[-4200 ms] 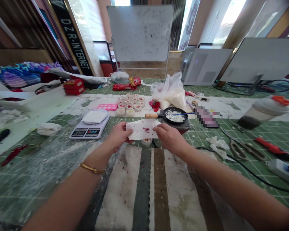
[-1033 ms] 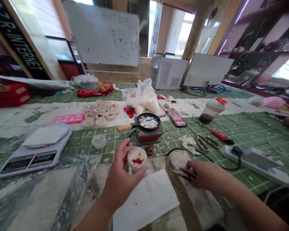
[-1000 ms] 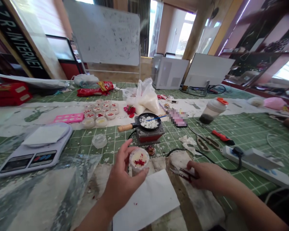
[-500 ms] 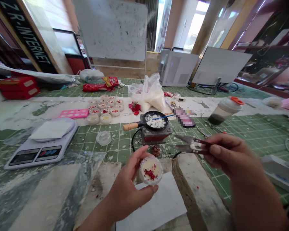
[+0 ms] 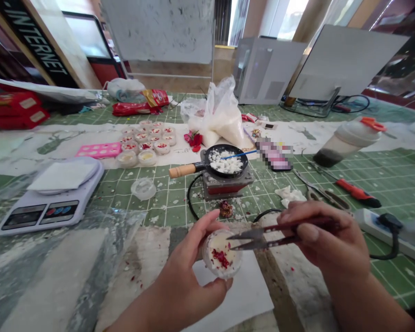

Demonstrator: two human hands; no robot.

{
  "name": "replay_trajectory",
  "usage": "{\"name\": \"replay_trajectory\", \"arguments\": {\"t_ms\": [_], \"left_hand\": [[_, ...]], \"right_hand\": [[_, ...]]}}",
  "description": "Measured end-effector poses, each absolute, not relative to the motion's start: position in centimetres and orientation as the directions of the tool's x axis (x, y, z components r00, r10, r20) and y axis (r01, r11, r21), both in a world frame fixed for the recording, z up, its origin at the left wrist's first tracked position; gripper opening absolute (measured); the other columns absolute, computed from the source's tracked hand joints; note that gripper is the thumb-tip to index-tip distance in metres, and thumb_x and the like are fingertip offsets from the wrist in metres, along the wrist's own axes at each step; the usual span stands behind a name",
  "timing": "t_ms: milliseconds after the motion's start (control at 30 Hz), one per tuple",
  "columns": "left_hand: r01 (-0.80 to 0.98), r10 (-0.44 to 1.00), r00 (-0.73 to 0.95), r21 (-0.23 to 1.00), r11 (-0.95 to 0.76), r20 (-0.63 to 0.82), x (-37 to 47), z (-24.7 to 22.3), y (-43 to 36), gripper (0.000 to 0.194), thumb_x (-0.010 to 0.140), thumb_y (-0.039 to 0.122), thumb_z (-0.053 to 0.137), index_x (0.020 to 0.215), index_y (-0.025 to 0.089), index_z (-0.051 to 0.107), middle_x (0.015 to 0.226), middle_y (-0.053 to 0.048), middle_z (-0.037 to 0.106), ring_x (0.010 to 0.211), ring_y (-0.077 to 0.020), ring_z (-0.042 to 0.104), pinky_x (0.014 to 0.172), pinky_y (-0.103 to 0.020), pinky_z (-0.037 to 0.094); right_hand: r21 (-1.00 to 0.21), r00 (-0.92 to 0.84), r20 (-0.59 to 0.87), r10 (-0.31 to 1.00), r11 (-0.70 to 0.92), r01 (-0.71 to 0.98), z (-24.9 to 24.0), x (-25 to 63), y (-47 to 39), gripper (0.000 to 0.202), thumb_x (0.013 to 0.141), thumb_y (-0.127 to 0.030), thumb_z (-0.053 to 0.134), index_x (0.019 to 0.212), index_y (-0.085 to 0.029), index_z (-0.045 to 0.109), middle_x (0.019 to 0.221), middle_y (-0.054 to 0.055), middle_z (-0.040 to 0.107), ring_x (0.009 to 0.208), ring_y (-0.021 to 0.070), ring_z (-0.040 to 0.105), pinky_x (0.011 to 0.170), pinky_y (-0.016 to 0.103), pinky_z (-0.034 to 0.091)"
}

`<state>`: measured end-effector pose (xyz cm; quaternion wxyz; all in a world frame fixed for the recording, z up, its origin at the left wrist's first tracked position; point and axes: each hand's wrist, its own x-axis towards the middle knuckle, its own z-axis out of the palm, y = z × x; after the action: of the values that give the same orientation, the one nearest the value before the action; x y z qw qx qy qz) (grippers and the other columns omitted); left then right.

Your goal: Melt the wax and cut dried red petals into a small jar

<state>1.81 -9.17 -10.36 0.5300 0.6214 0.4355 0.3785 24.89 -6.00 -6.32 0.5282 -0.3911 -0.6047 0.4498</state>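
Our left grip (image 5: 188, 272) curls around the cup (image 5: 236, 263), held open side up above the paper (image 5: 249, 286), probably so its petals (image 5: 221, 259) don't spill; our right grip (image 5: 327, 242) pinches the tweezers (image 5: 254, 244), tips slightly parted over the cup, likely for finer reach.

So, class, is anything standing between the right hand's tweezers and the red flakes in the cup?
Nothing visible does. The right hand holds the tweezers with their tips over the cup, beside the red flakes. The left hand grips the cup's sides, clear of the flakes. Whether the tips touch anything is unclear.
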Motion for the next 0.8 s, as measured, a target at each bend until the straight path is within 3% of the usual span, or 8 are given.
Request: {"name": "replay_trajectory", "arguments": {"t_ms": [133, 300, 567, 800], "left_hand": [[0.149, 0.937, 0.351, 0.987, -0.058, 0.002, 1.9, -10.4, -9.1, 0.082, 0.067, 0.008, 0.061, 0.133, 0.037, 0.022, 0.123, -0.003, 0.047, 0.108, -0.0196, 0.052, 0.094, -0.032, 0.043], [0.139, 0.931, 0.365, 0.989, -0.054, -0.001, 1.8, -10.4, -9.1, 0.083, 0.065, 0.008, 0.061, 0.133, 0.036, 0.022, 0.123, -0.004, 0.047, 0.106, -0.0198, 0.053, 0.094, -0.032, 0.043], [0.073, 0.934, 0.357, 0.997, -0.010, -0.017, 1.7, -10.6, -9.2, 0.082, 0.066, 0.008, 0.061, 0.134, 0.033, 0.024, 0.131, -0.006, 0.043, 0.113, -0.0216, 0.049, 0.096, -0.031, 0.041], [0.043, 0.921, 0.391, 0.999, -0.019, 0.000, 1.7, -10.3, -9.3, 0.082, 0.068, 0.004, 0.058, 0.134, 0.036, 0.022, 0.129, -0.002, 0.044, 0.113, -0.0170, 0.049, 0.098, -0.028, 0.039]], "right_hand": [[-0.904, -0.250, 0.321, 0.913, 0.374, 0.206, -5.7, 24.9, -6.6, 0.009, 0.075, -0.028, 0.063, 0.082, -0.029, 0.068, 0.068, 0.002, 0.064, 0.059, 0.0155, 0.057, 0.049, 0.026, 0.044], [-0.825, -0.339, 0.340, 0.877, 0.451, 0.341, -5.8, 24.8, -6.6, 0.007, 0.076, -0.025, 0.061, 0.079, -0.027, 0.067, 0.068, 0.003, 0.064, 0.063, 0.0182, 0.060, 0.050, 0.028, 0.045], [-0.849, -0.193, 0.403, 0.895, 0.444, 0.286, -6.7, 24.6, -6.4, 0.010, 0.077, -0.022, 0.060, 0.084, -0.025, 0.066, 0.064, 0.001, 0.060, 0.056, 0.0137, 0.053, 0.048, 0.026, 0.038], [-0.838, -0.238, 0.436, 0.868, 0.488, 0.243, -7.0, 24.4, -6.5, 0.015, 0.077, -0.016, 0.059, 0.088, -0.025, 0.065, 0.067, 0.001, 0.060, 0.057, 0.0125, 0.052, 0.048, 0.025, 0.036]]}}
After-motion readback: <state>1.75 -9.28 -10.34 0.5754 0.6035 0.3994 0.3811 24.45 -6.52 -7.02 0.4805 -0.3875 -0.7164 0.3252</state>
